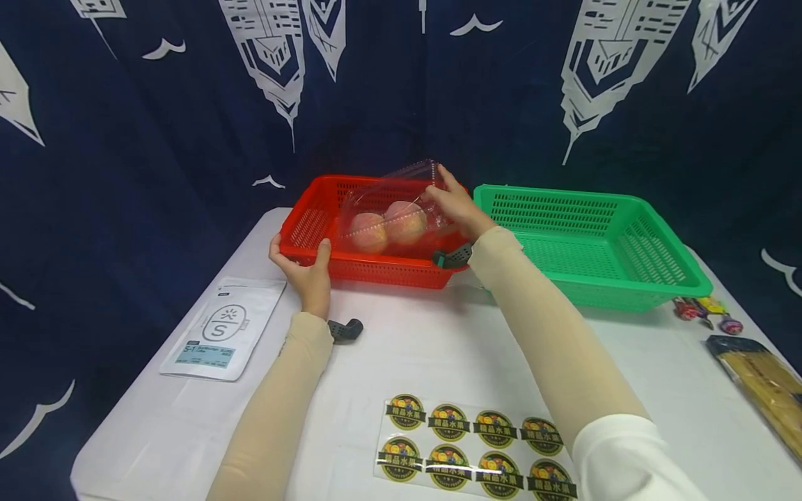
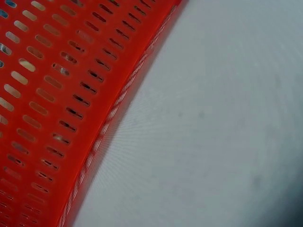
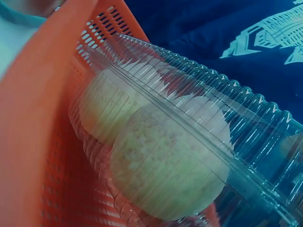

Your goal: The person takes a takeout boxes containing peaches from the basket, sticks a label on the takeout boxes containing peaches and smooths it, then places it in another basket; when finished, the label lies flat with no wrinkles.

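Note:
A red slotted basket (image 1: 376, 271) stands at the table's back middle. My left hand (image 1: 307, 271) grips its near left corner, thumb hooked over the rim. My right hand (image 1: 454, 205) holds the right end of a clear plastic clamshell box (image 1: 391, 198), tilted up over the basket's inside. Two pinkish round fruits (image 1: 368, 232) (image 1: 405, 221) lie side by side in the box. The right wrist view shows the ribbed box (image 3: 246, 118) and a fruit (image 3: 165, 175) against the basket wall (image 3: 42, 118). The left wrist view shows only the basket's side (image 2: 52, 94) and white tabletop (image 2: 213, 118).
An empty green basket (image 1: 651, 243) sits just right of the red one. A sheet of round fruit stickers (image 1: 476, 445) lies near the front edge, a white pouch (image 1: 222, 327) at left. Wrapped sweets (image 1: 704, 313) and a pasta packet (image 1: 764, 383) lie at right.

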Motion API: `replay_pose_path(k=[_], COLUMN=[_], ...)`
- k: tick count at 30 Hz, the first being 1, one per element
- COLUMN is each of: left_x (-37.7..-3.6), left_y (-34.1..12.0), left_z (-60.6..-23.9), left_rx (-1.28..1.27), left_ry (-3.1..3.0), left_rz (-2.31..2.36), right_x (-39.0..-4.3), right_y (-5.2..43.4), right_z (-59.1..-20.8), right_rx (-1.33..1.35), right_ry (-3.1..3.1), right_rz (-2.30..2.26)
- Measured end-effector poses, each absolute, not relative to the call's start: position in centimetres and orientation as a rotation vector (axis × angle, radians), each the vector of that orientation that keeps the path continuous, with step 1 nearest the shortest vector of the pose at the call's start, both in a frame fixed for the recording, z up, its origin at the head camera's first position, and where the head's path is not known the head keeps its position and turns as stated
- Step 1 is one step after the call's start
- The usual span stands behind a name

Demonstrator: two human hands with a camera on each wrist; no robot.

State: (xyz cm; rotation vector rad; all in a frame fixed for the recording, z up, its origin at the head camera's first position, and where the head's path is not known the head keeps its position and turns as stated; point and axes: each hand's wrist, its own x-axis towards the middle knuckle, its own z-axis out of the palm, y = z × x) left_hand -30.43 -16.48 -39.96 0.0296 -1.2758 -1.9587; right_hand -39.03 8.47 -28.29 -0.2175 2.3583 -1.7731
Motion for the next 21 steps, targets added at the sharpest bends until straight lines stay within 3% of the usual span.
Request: replay_pose_path(k=[21], left_x=[-31.6], left_y=[-16.8], left_z=[-41.3], left_rx=[0.082], left_ry=[-1.320], left_rz=[-1.909], right_x=[-38.1], right_y=[14.2], right_z=[-23.4], right_rx=[-0.196], right_ry=[2.334], right_rz=[-1.685])
